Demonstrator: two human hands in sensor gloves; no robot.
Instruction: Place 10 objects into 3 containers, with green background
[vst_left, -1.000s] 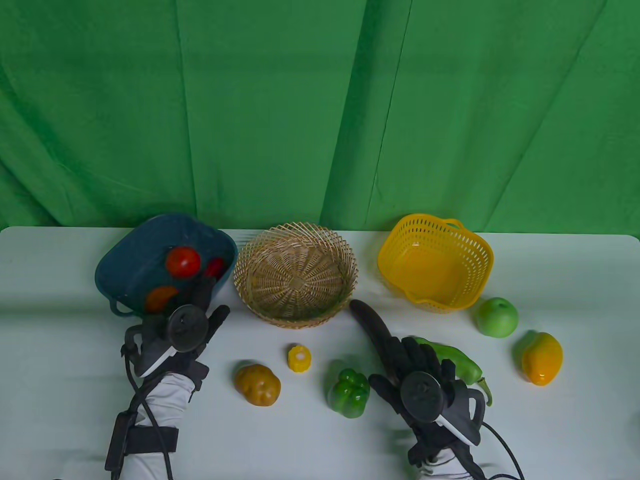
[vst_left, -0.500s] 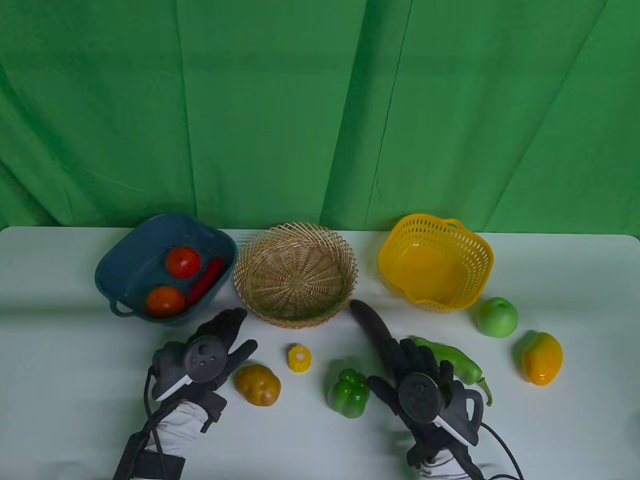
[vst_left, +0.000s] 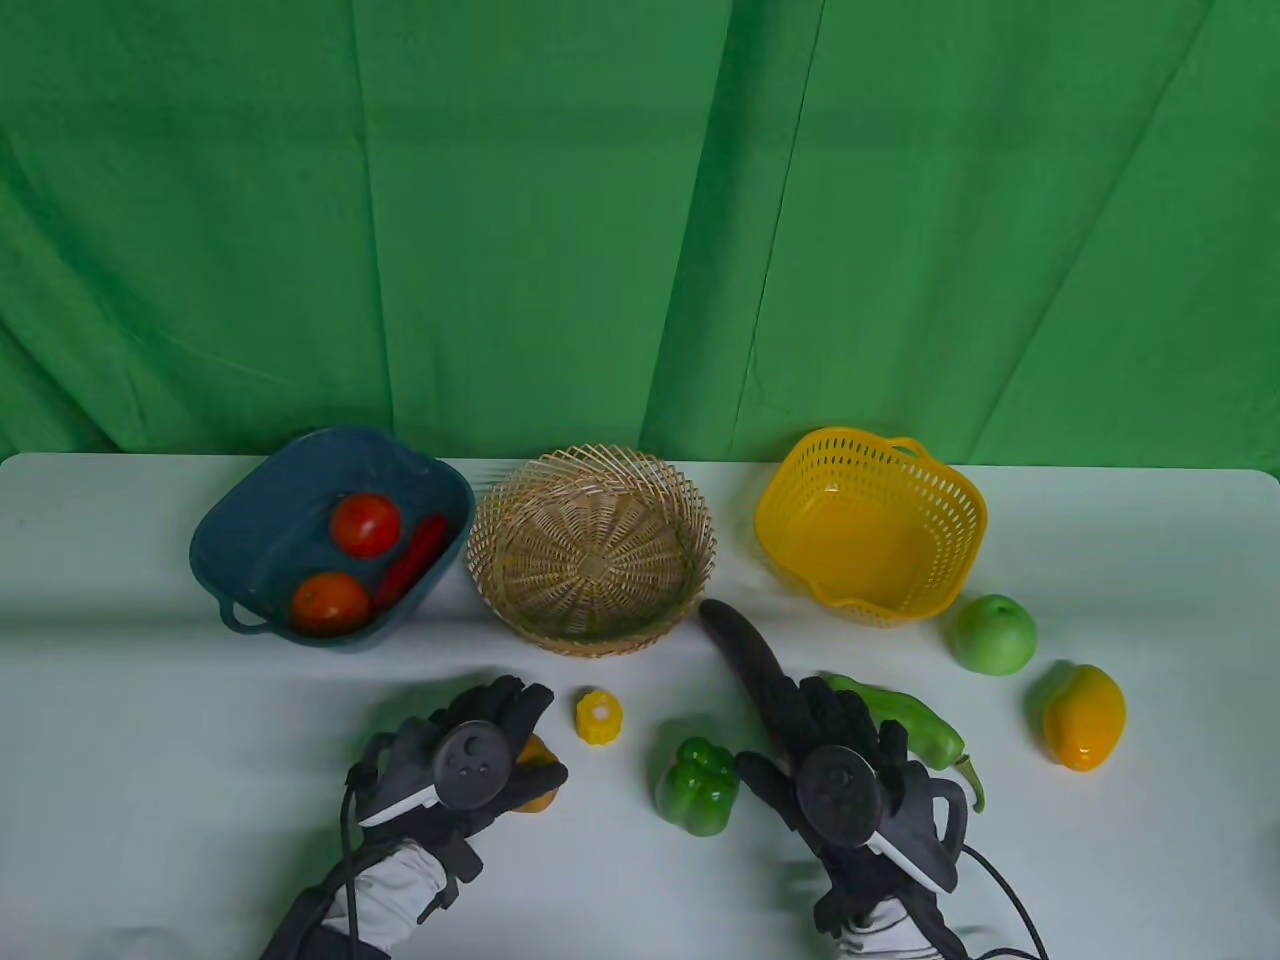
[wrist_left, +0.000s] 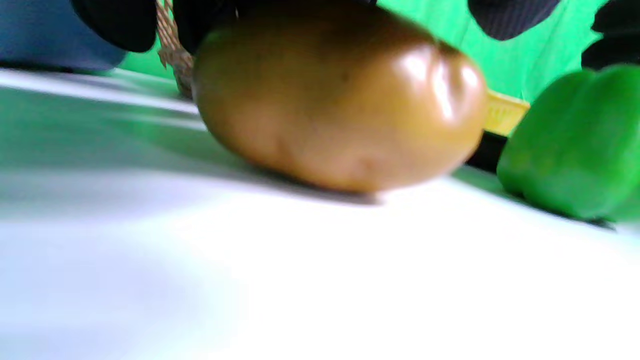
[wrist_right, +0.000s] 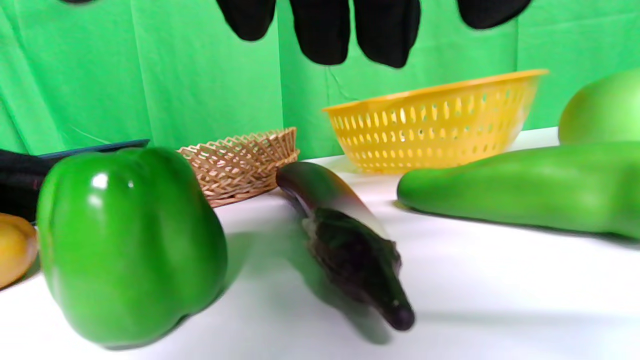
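Note:
My left hand (vst_left: 500, 735) hovers with spread fingers over a brown potato (vst_left: 537, 799) at the table's front. In the left wrist view the potato (wrist_left: 340, 100) sits on the table with fingertips (wrist_left: 115, 20) hanging around it. My right hand (vst_left: 790, 725) is open over the near end of a dark eggplant (vst_left: 735, 640). In the right wrist view the eggplant (wrist_right: 345, 240) lies below the fingertips (wrist_right: 320, 30), apart from them. A blue basket (vst_left: 240, 520) holds two tomatoes (vst_left: 366, 523) and a red chili (vst_left: 412, 560). The wicker basket (vst_left: 590, 465) and yellow basket (vst_left: 965, 520) hold nothing.
A corn piece (vst_left: 599, 717) lies between the hands. A green bell pepper (vst_left: 697, 787) sits left of my right hand, a long green pepper (vst_left: 915, 722) right of it. A green apple (vst_left: 993, 634) and a mango (vst_left: 1085, 717) lie at the right.
My left hand has drawn back from the blue basket, leaving a tomato in it, and moved right and nearer to cover the potato. My right hand has stayed over the eggplant.

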